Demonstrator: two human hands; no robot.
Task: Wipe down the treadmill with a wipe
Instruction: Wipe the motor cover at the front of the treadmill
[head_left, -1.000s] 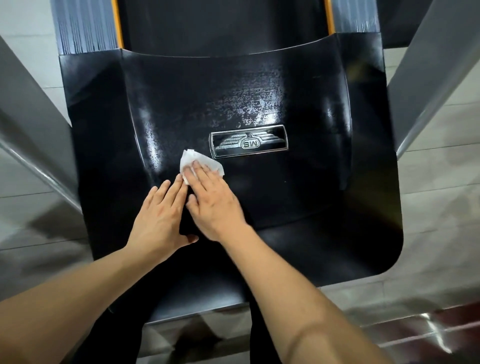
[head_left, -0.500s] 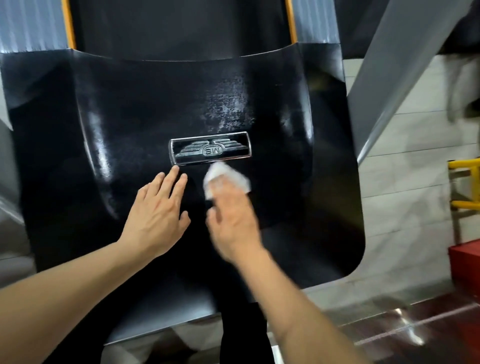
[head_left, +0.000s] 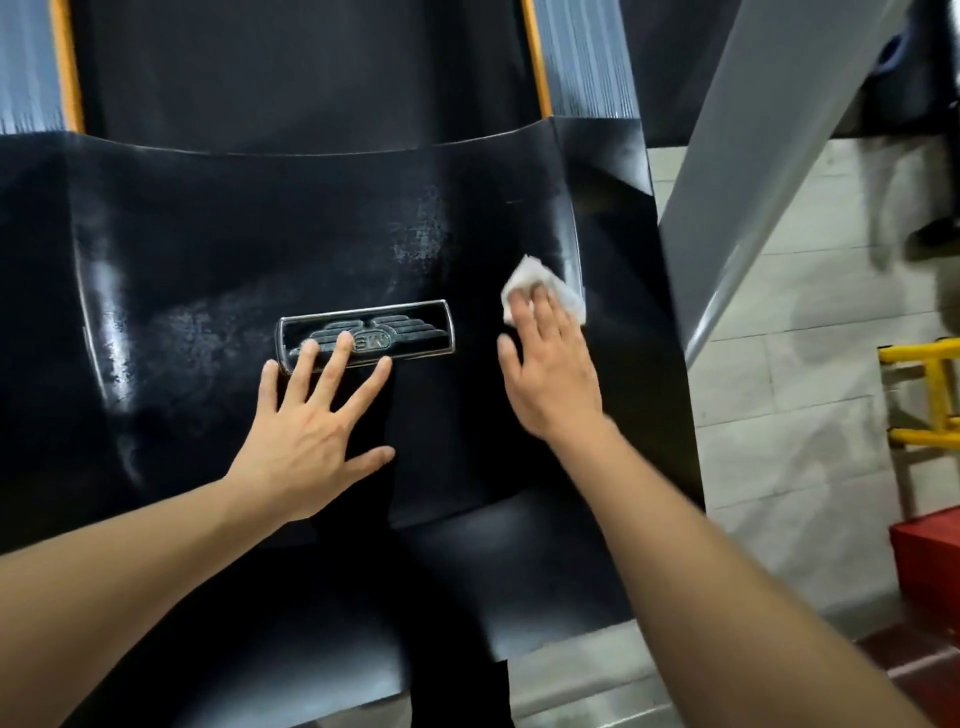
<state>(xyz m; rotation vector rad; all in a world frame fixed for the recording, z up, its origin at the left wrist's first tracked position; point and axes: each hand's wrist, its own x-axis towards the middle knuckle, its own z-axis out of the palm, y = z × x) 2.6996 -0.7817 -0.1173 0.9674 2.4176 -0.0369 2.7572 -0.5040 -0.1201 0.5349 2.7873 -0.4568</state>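
My right hand (head_left: 550, 369) flat, fingers straight, pressing small white crumpled wipe (head_left: 540, 288) at 3 o'clock of glossy black plastic treadmill motor cover (head_left: 234, 249). Left hand (head_left: 311, 426) splayed flat on cover, fingertips on chrome-rimmed logo badge (head_left: 410, 330). Judgement: wipe light, limp, bunches; hold by palm pressure. Cover stiff, slick.
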